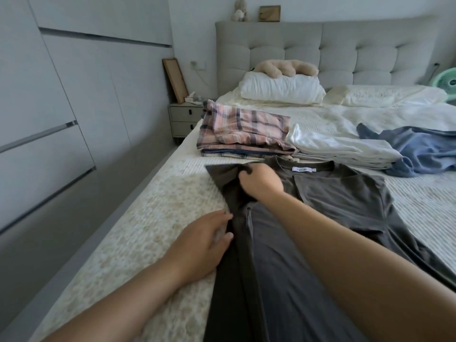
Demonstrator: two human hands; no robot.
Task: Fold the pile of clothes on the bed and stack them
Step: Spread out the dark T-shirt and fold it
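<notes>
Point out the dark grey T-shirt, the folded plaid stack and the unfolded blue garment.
Dark grey T-shirt [283, 280]: head view, mid body panel.
Folded plaid stack [241, 132]: head view, top layer.
Unfolded blue garment [424, 149]: head view, crumpled middle.

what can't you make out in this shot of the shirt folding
Head view:
- Grey shirt: hem cut off by the bottom edge; the right forearm covers part of the body.
- Neck label: print too small to read.
- Blue garment: cut off by the right edge.
- Plaid stack: items below hidden by the top one.
- Right hand: fingertips buried in the sleeve fold.

Folded stacks [246, 137] behind spread shirt [333, 198]
</notes>
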